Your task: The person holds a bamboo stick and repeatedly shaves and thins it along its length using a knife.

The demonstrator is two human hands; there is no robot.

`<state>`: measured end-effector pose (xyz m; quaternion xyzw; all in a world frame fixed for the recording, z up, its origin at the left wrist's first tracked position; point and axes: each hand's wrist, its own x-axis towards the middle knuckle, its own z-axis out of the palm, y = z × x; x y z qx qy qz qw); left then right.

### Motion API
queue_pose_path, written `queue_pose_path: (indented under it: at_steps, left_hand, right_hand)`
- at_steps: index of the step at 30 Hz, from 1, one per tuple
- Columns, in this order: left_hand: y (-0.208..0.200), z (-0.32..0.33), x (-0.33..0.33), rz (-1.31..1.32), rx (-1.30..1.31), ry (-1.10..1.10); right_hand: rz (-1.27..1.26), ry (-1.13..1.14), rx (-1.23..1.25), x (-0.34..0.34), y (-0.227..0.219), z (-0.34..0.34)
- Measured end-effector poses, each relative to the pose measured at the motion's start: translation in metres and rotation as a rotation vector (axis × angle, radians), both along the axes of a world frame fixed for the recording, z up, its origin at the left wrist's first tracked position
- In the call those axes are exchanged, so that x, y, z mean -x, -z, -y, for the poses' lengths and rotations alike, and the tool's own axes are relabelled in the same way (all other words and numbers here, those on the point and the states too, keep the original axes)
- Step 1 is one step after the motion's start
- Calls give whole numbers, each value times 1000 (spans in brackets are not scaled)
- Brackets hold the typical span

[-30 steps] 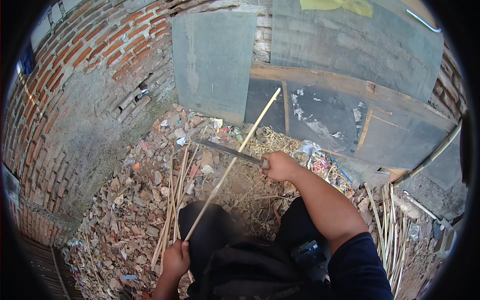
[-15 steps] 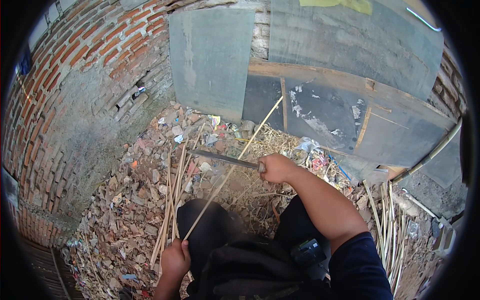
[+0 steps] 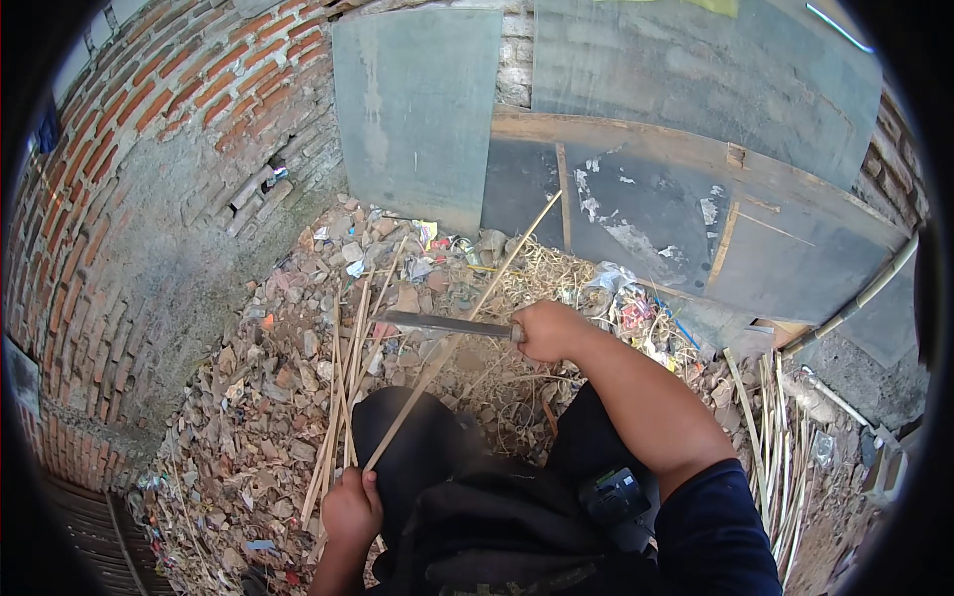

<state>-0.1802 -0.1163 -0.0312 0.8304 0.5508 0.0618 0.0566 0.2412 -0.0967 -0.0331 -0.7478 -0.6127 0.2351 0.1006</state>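
Note:
My left hand point(image 3: 352, 507) is closed around the lower end of a long, thin bamboo strip point(image 3: 493, 285). The strip slants up and away to the right, over my dark-clothed left knee, toward the wall panels. In my right hand point(image 3: 550, 332), fingers wrapped around the handle, is a machete point(image 3: 437, 323). Its blade points left and lies across the strip near the strip's middle; I cannot tell how firmly they touch. Beside my left knee, more pale bamboo strips point(image 3: 338, 417) lean in a loose bunch.
Rubble point(image 3: 268, 397) with litter covers the ground. Curly shavings point(image 3: 547, 275) are heaped near the grey panels point(image 3: 417, 119). A brick wall point(image 3: 149, 199) curves along the left. Another bunch of strips point(image 3: 777, 437) lies at the right, near a bamboo pole point(image 3: 855, 303).
The machete blade has turned to lie more level, its tip slightly lower on the left. The strip has shifted slightly; both hands keep their grips.

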Motion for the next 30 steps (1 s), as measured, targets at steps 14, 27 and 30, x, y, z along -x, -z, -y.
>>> queue_pose_path:
  at_steps: [14, 27, 30]
  left_hand:
    - [-23, -14, 5, 90, 183, 64]
    - [-19, -12, -1, 57, 165, 56]
    - [-17, -19, 7, 97, 206, 94]
  right_hand:
    - [76, -107, -25, 18, -3, -8]
    - [-90, -35, -24, 4, 11, -7]
    - [2, -190, -45, 33, -1, -6]
